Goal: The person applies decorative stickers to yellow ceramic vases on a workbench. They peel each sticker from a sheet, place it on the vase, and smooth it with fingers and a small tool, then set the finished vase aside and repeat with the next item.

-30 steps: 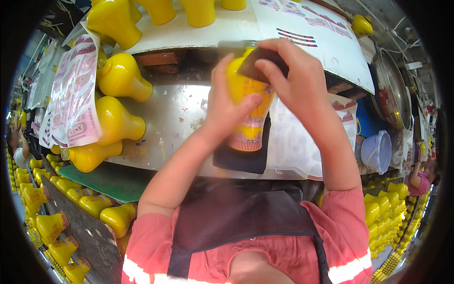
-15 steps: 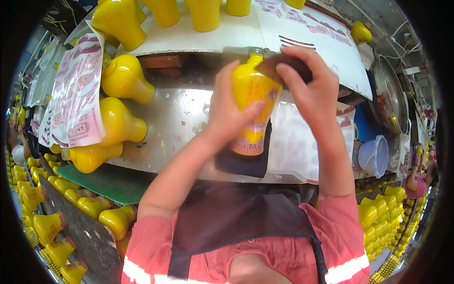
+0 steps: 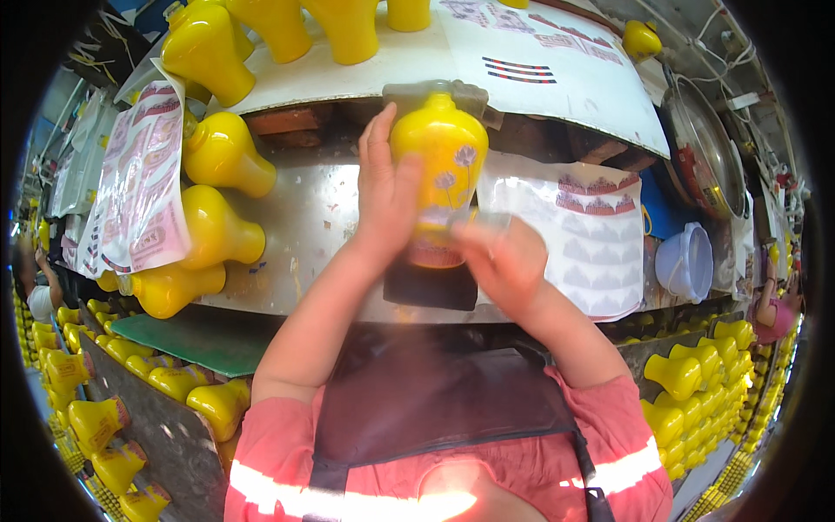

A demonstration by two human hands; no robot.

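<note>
A glossy yellow bottle with purple flower decals lies over a dark cloth pad, its narrow neck pointing away from me. My left hand grips its left side, fingers along the body. Near the patterned band at the bottle's base is my right hand, fingers bent and blurred; whether it holds anything cannot be made out. The neck rests at a dark grey support on the edge of the far white board.
Decal sheets lie right and left. Several plain yellow bottles lie at left; others stand on the white board. A pale bucket is at right. Rows of yellow bottles fill both lower sides.
The bottle has turned, showing flowers instead of lettering, and sits straighter. My right hand has dropped from the neck to the base; the dark brown flat piece it held is out of sight.
</note>
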